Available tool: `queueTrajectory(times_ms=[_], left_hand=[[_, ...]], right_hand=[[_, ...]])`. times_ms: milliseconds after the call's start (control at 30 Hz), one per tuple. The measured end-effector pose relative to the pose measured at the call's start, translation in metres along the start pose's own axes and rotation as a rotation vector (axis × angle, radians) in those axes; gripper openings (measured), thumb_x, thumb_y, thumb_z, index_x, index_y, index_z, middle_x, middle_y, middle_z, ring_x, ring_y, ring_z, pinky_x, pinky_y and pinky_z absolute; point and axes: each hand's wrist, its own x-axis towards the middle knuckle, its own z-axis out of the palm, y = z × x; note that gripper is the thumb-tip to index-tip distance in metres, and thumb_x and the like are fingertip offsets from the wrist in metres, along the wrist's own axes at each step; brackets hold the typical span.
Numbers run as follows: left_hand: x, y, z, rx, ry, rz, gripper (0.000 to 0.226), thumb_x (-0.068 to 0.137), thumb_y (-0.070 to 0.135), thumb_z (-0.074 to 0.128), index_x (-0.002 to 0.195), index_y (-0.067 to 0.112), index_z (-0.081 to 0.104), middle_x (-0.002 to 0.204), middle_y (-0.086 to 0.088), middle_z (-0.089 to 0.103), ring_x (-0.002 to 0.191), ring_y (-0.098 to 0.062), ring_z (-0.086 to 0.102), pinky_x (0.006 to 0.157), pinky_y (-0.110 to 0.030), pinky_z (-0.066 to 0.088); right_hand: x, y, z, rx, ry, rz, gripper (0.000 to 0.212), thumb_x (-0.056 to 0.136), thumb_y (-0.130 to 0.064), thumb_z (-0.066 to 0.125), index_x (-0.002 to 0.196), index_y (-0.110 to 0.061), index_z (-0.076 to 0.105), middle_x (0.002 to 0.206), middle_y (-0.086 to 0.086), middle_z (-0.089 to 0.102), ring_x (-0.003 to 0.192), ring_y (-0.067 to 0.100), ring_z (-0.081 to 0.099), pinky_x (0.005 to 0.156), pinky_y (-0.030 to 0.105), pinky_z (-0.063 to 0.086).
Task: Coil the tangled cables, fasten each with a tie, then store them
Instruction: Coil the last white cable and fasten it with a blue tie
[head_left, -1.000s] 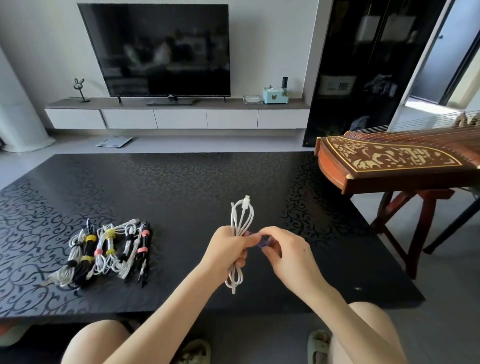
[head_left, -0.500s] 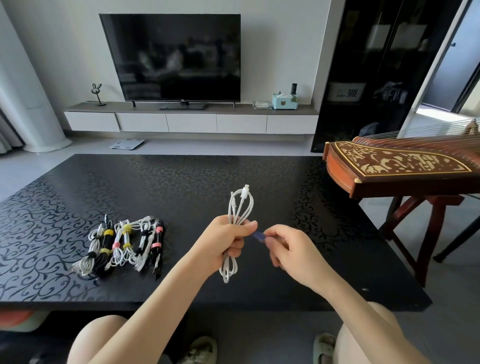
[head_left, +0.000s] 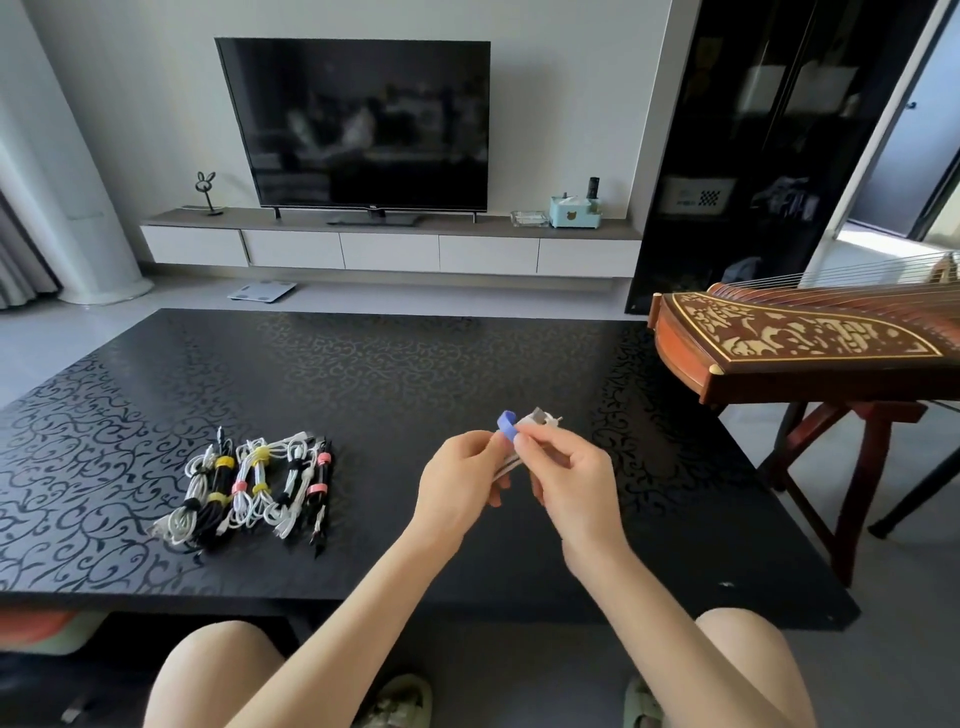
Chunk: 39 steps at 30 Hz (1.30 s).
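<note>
A coiled white charging cable is being gripped by the left hand at centre frame and held clear of the table. Its plug ends are being pointed toward the upper right. A short blue strap tie is being pinched by the right hand and looped over the top of the coil, just above the fingertips. Whether the strap is closed on itself yet cannot be told, because that part is being covered by fingers.

At lower left, a row of tied white and black cable bundles is being left side by side, touching, on the glossy black scroll-patterned table. Yellow, pink and black ties are being shown on them.

Status, as a judgement:
- Coiling is being read as done. No loose cable is being seen on the table.
- The cable in hand is being taken as the last one, with its tie mid-fastening.
- Storing is not started, and no box or drawer for it is being shown nearby.

An inlaid red-brown wooden zither is being seen on a stand at the right edge.
</note>
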Motion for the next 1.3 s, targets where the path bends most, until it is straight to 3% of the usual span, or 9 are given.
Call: queueTrajectory(times_ms=[100,200,367,500,667,800,967,1100,1300], left_hand=[[-0.004,0.002,0.0,-0.053,0.007,0.048,0.045,0.099,0.036,0.038,0.074,0.018,0.07,0.067,0.0,0.069,0.053,-0.01,0.057,0.046,-0.012,0.036],[-0.006,0.002,0.004,-0.014,0.034,0.058,0.041,0.095,0.048,0.045,0.075,0.025,0.072,0.061,0.002,0.063,0.052,-0.01,0.053,0.051,-0.021,0.039],[-0.006,0.0,0.008,-0.119,0.078,0.028,0.03,0.092,0.039,0.056,0.072,0.023,0.071,0.061,0.006,0.061,0.055,-0.007,0.053,0.049,-0.021,0.037],[-0.003,0.003,0.006,-0.159,0.133,0.012,0.026,0.093,0.033,0.057,0.074,0.018,0.067,0.059,0.006,0.062,0.052,-0.007,0.052,0.043,-0.018,0.035],[-0.002,0.004,0.002,-0.178,0.083,0.028,0.028,0.097,0.029,0.051,0.075,0.019,0.064,0.058,0.005,0.06,0.049,-0.006,0.052,0.04,-0.016,0.034],[-0.005,0.006,-0.001,-0.128,0.017,0.072,0.023,0.097,0.027,0.051,0.077,0.018,0.059,0.057,0.006,0.06,0.047,-0.007,0.052,0.038,-0.016,0.033],[-0.014,0.01,-0.003,-0.074,-0.118,0.159,0.01,0.096,0.026,0.053,0.089,0.02,0.057,0.059,0.0,0.063,0.046,-0.009,0.052,0.041,-0.015,0.035],[-0.022,0.011,-0.004,0.056,-0.209,0.243,0.014,0.098,0.018,0.049,0.086,0.012,0.054,0.057,0.002,0.065,0.048,-0.006,0.055,0.045,-0.011,0.037],[-0.032,0.009,0.0,0.389,-0.35,0.388,0.018,0.097,0.02,0.05,0.08,0.022,0.057,0.07,0.005,0.064,0.064,-0.008,0.059,0.062,-0.03,0.048]], right_hand=[[-0.009,0.012,0.003,0.004,0.077,-0.023,0.015,0.089,-0.014,0.064,0.092,-0.027,0.073,0.063,-0.014,0.066,0.054,-0.002,0.057,0.047,0.011,0.041],[-0.013,0.017,0.007,-0.076,0.107,-0.06,0.014,0.09,-0.014,0.063,0.095,-0.022,0.073,0.064,-0.014,0.064,0.058,-0.002,0.058,0.053,0.012,0.042],[-0.022,0.017,0.003,-0.253,0.08,-0.201,0.019,0.092,-0.015,0.061,0.107,-0.017,0.072,0.088,-0.007,0.073,0.078,0.008,0.067,0.068,0.028,0.055],[-0.037,0.02,-0.008,-0.25,0.097,-0.312,0.019,0.09,-0.02,0.06,0.108,-0.021,0.068,0.078,-0.011,0.067,0.072,0.008,0.064,0.063,0.016,0.051],[-0.033,0.021,-0.033,-0.002,0.009,0.075,0.004,0.08,-0.016,0.073,0.081,-0.017,0.07,0.059,-0.007,0.06,0.051,0.005,0.051,0.048,0.016,0.04],[-0.022,0.019,-0.051,0.193,-0.218,0.336,0.017,0.067,-0.027,0.076,0.065,-0.014,0.065,0.058,0.0,0.052,0.047,0.008,0.039,0.043,0.019,0.03],[-0.011,0.02,-0.069,0.677,-0.313,0.676,0.012,0.071,0.002,0.062,0.076,-0.002,0.073,0.072,0.011,0.063,0.056,0.014,0.06,0.049,0.021,0.052],[-0.006,0.016,-0.072,0.358,-0.279,0.552,0.015,0.079,0.004,0.062,0.093,0.005,0.068,0.079,0.014,0.07,0.066,0.017,0.069,0.058,0.023,0.055],[0.008,-0.013,-0.079,-0.192,-0.246,0.29,0.005,0.081,-0.007,0.07,0.079,-0.011,0.071,0.065,0.0,0.071,0.057,0.006,0.065,0.052,0.018,0.051]])
